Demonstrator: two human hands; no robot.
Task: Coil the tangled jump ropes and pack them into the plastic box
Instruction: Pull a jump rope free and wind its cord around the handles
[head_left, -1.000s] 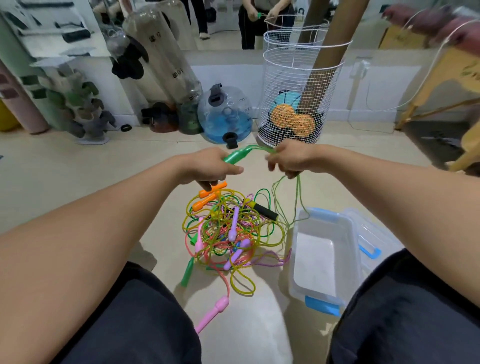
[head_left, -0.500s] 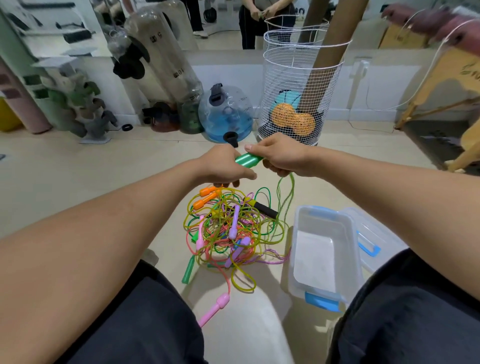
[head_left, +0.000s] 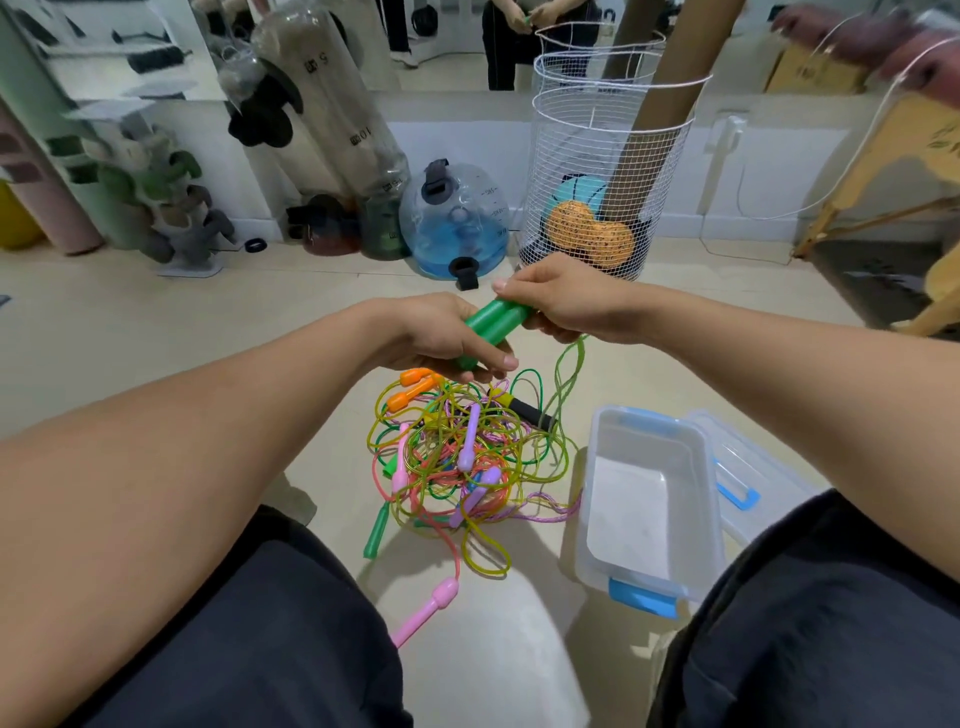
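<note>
Above the tangled pile (head_left: 462, 457), left hand (head_left: 441, 332) and right hand (head_left: 566, 306) clasp paired green handles (head_left: 496, 325); trailing green cord (head_left: 563, 384), likely snagged, may drag the pile.

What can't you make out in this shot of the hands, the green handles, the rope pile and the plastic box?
- Head view: the lower ends of the two green plastic handles are hidden inside the left hand and right hand.
- Which cords in the tangled pile of coloured jump ropes join which handles: overlapping loops hide it.
- Far wall of the clear plastic box with blue latches: outline lost against its lid.
</note>
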